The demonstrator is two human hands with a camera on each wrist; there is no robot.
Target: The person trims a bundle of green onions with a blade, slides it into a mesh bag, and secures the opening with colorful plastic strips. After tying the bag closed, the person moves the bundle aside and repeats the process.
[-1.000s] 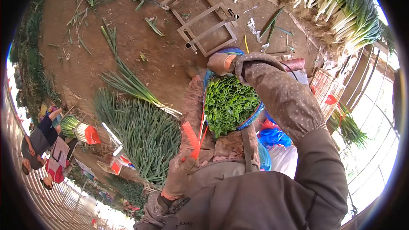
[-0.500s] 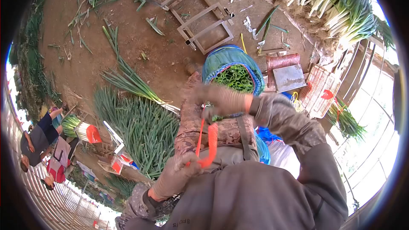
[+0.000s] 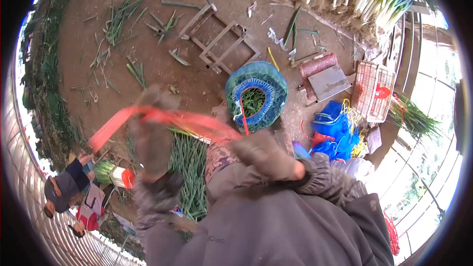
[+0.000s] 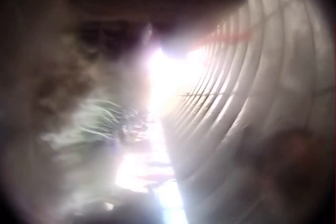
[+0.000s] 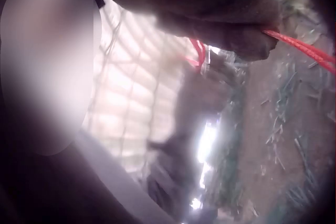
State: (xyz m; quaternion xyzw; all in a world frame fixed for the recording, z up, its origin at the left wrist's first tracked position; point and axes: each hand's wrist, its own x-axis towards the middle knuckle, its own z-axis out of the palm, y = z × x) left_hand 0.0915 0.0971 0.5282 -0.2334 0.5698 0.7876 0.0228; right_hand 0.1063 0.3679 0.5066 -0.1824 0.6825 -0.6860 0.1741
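Observation:
A green mesh bag (image 3: 274, 83) with a blue rim stands between the person's legs, its narrowed mouth round cut green stalks (image 3: 253, 100). The gloved right hand (image 3: 266, 156) is below the bag with fingers curled, gripping a red cord (image 3: 244, 116) that runs up to the bag's mouth. In the right wrist view the red cord (image 5: 302, 50) leaves the fingers of the right hand (image 5: 215, 3). Raised at the left, the blurred left hand (image 3: 153, 143) holds a red strap (image 3: 116, 123) that stretches across to the right hand. The left wrist view is mostly blurred.
Long green onions (image 3: 189, 177) lie left of the legs. A metal frame (image 3: 224, 44), a small stool (image 3: 329, 83), a crate (image 3: 373, 91) and blue netting (image 3: 337, 128) surround the bag. Two people (image 3: 69, 187) are at the far left.
The right hand has moved down from the bag's rim, and the bag's mouth has narrowed. My left hand has risen, spreading the red strap out to the left. The head view has shifted.

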